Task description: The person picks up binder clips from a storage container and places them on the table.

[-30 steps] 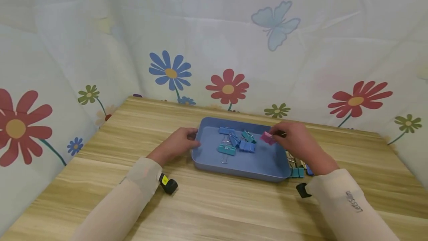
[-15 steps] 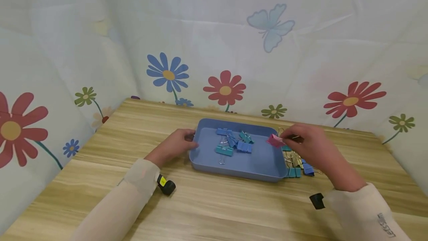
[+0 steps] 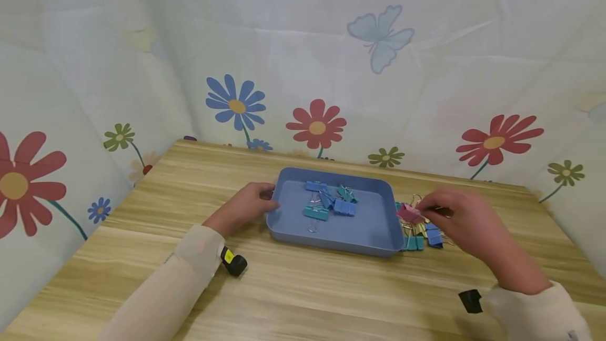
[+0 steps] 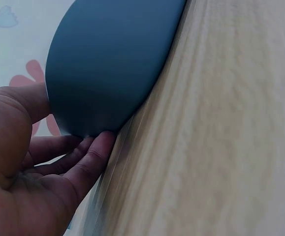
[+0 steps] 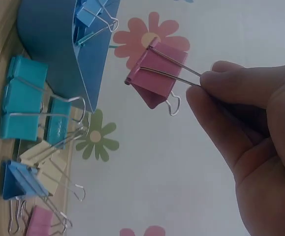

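My right hand (image 3: pixel 466 225) pinches a pink binder clip (image 5: pixel 157 71) by one wire handle between thumb and forefinger. It hangs just past the right end of a blue tray (image 3: pixel 331 243), over a cluster of loose clips. At the tray's left end, my left hand (image 3: pixel 243 207) grips the side, thumb at the rim and fingertips low against the outer wall (image 4: pixel 103 64). Blue binder clips (image 3: pixel 344 207) and teal binder clips (image 3: pixel 316 212) lie bunched inside the tray, toward its middle and left.
Beside the tray's right end lie a teal clip (image 5: pixel 24 98), a cream clip (image 5: pixel 53 169), a blue clip (image 3: pixel 434 236) and a pink clip (image 5: pixel 40 221), wire handles overlapping. The wooden table (image 3: pixel 303 299) meets a flower-printed curtain (image 3: pixel 265 41) behind.
My right hand has carried the pink binder clip rightward, from over the tray's inside, across its rim, to above the loose clips. The left hand has stayed on the tray.
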`<move>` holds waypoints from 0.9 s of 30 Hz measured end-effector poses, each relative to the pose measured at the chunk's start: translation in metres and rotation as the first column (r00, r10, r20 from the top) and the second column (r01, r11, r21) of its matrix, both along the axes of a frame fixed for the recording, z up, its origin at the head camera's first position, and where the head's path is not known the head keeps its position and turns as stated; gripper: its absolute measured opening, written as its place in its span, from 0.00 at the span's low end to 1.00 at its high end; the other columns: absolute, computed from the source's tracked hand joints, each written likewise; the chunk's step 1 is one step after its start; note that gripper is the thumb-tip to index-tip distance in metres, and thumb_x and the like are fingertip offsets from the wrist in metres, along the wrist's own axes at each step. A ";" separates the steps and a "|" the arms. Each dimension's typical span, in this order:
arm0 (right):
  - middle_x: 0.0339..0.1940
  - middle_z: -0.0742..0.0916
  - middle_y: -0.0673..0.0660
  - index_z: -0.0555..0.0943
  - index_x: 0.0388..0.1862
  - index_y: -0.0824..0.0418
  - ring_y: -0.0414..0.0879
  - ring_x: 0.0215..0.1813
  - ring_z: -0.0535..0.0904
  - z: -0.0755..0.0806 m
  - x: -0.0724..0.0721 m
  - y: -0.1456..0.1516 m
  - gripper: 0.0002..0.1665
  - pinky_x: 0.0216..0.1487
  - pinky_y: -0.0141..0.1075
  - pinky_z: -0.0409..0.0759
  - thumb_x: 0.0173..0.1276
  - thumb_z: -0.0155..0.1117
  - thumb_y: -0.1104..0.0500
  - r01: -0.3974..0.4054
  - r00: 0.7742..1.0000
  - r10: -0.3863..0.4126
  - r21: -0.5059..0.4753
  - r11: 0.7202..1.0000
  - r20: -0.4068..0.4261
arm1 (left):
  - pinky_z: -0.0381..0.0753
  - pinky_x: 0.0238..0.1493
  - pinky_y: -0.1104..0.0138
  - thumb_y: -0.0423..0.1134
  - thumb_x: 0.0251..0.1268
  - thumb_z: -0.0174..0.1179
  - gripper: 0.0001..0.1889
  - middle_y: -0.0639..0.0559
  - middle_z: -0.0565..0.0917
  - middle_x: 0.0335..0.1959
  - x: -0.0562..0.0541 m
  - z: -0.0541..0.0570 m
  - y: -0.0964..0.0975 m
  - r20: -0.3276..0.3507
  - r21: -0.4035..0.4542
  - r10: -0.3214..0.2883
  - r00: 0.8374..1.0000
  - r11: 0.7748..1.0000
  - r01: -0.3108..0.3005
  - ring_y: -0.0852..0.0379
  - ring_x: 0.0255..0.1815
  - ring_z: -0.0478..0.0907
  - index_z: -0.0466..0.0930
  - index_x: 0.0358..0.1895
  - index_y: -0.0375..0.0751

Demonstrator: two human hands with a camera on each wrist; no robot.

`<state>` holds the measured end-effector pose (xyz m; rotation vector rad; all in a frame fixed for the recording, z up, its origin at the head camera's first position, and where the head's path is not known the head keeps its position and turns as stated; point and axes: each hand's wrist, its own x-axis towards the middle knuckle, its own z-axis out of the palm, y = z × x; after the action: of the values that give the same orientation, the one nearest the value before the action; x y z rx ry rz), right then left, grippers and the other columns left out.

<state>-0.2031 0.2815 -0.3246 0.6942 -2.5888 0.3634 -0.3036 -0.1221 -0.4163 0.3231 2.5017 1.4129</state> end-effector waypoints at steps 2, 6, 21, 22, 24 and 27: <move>0.33 0.88 0.47 0.87 0.33 0.52 0.42 0.32 0.83 -0.001 0.001 0.004 0.13 0.32 0.32 0.82 0.51 0.74 0.68 0.003 1.000 -0.003 0.008 1.000 0.002 | 0.76 0.62 0.55 0.37 0.65 0.60 0.31 0.39 0.77 0.62 0.000 0.000 -0.001 -0.005 -0.008 0.001 1.000 1.000 -0.001 0.46 0.62 0.76 0.64 0.70 0.32; 0.32 0.88 0.46 0.87 0.33 0.52 0.40 0.32 0.82 -0.002 0.003 0.012 0.14 0.31 0.31 0.82 0.50 0.75 0.69 0.005 1.000 -0.005 0.026 1.000 0.027 | 0.76 0.62 0.55 0.38 0.65 0.60 0.31 0.40 0.77 0.62 0.000 -0.001 -0.002 -0.007 -0.008 0.000 1.000 1.000 0.000 0.46 0.62 0.76 0.65 0.70 0.33; 0.35 0.90 0.51 0.87 0.31 0.51 0.34 0.35 0.83 -0.019 0.009 0.038 0.10 0.30 0.26 0.80 0.56 0.71 0.67 0.053 0.944 -0.060 0.030 0.998 0.325 | 0.76 0.62 0.55 0.38 0.65 0.60 0.31 0.40 0.77 0.64 -0.002 0.000 -0.002 -0.011 -0.025 -0.014 1.000 1.000 0.013 0.47 0.63 0.75 0.65 0.70 0.33; 0.35 0.90 0.51 0.87 0.31 0.51 0.35 0.35 0.83 -0.020 0.009 0.040 0.09 0.29 0.26 0.80 0.56 0.71 0.66 0.062 0.935 -0.070 0.034 0.998 0.349 | 0.77 0.62 0.55 0.38 0.65 0.60 0.31 0.40 0.77 0.64 -0.002 0.000 -0.002 -0.009 -0.025 -0.015 1.000 1.000 0.015 0.47 0.63 0.75 0.65 0.70 0.34; 0.34 0.89 0.51 0.87 0.32 0.52 0.34 0.34 0.82 -0.023 0.008 0.042 0.08 0.29 0.26 0.79 0.58 0.70 0.65 0.075 0.912 -0.085 0.041 0.996 0.400 | 0.77 0.62 0.55 0.39 0.64 0.61 0.31 0.41 0.77 0.63 -0.002 0.000 -0.002 -0.004 -0.023 -0.012 1.000 1.000 0.012 0.47 0.62 0.75 0.65 0.70 0.34; 0.33 0.89 0.49 0.86 0.32 0.52 0.32 0.34 0.82 -0.028 0.007 0.045 0.07 0.29 0.26 0.79 0.59 0.69 0.65 0.075 0.895 -0.087 0.047 0.996 0.437 | 0.77 0.62 0.55 0.39 0.65 0.60 0.31 0.41 0.77 0.63 -0.002 0.000 -0.001 0.000 -0.018 -0.014 1.000 1.000 0.014 0.47 0.62 0.76 0.65 0.70 0.34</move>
<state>-0.1963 0.3269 -0.3525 0.5602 -3.0441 0.5071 -0.3053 -0.1235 -0.4163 0.3368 2.5056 1.3838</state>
